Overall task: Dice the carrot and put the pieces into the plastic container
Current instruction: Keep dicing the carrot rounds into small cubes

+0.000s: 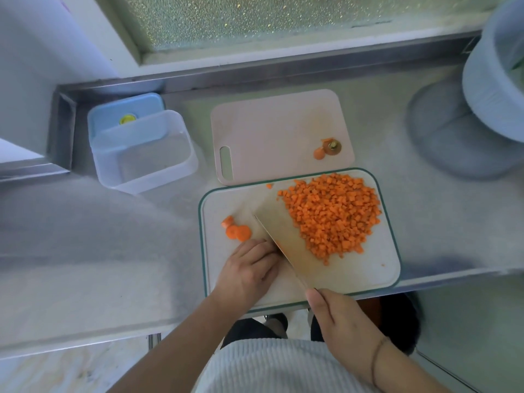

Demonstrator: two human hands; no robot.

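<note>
Steel counter [99, 251], head view. A white board [354, 275] with a green rim lies at the near edge. On its right half sits a heap of diced carrot [331, 215], one stray cube [269, 186] apart near the far rim. Three carrot slices [236, 228] lie on the left half, overlapping.

The right hand [340, 319] grips the handle of a broad knife [286, 231], fingers curled round it; the handle itself is hidden by the hand. The blade leans with its flat side toward the heap, edge down on the board. The left hand [246, 272] rests on the board with fingers curled, fingertips against the blade's left face; whether they hold a carrot piece cannot be told.

Beyond lies a pink board [269, 129] carrying the carrot ends [327, 148] near its right corner. The container [144, 151], clear, holds no carrot and stands well left of both boards, its blue lid [119, 110] propped behind it. A pale blue bowl [493, 80] is at far right.
</note>
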